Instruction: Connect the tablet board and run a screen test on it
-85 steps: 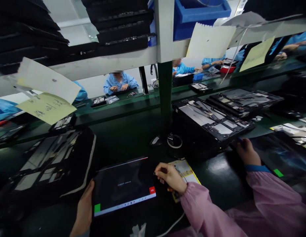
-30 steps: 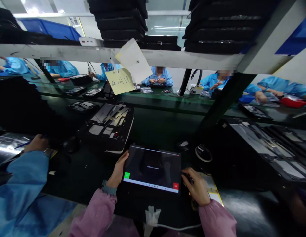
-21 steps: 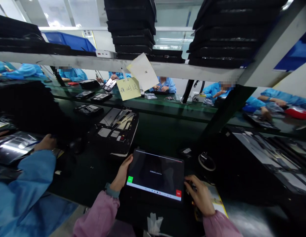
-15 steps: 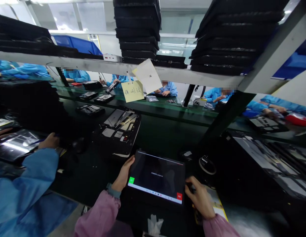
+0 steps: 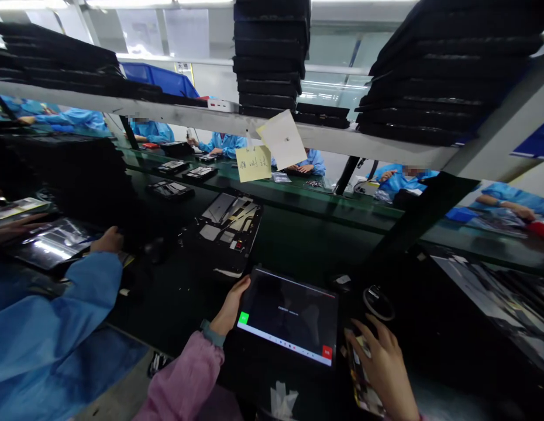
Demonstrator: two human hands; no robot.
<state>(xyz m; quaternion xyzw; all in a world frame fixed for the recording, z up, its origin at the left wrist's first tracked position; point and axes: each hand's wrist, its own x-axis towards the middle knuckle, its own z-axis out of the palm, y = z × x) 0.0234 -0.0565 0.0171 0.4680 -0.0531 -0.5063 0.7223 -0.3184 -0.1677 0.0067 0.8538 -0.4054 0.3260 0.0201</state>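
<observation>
My left hand (image 5: 230, 307) grips the left edge of a tablet (image 5: 289, 310), fingers behind it and thumb along the side. The tablet's screen is lit, dark with a green square at lower left, a red square at lower right and a white bar along the bottom. To the right of the tablet and apart from it, my right hand (image 5: 384, 359) is open with its fingers spread. It hovers over or rests on a flat piece with yellow edges (image 5: 362, 380), which it partly covers; I cannot tell which.
An opened device with bare inner parts (image 5: 230, 225) lies behind the tablet. A ring-shaped coil (image 5: 378, 302) sits at right, near stacked panels (image 5: 478, 298). A co-worker's blue sleeve (image 5: 94, 286) is at left. Black trays (image 5: 272, 58) are piled on the shelf (image 5: 167, 114) overhead.
My right hand has left the tablet's right edge and moved right and down, over the yellow-edged piece, its fingers spreading. My left hand still holds the tablet. The whole view has shifted slightly.
</observation>
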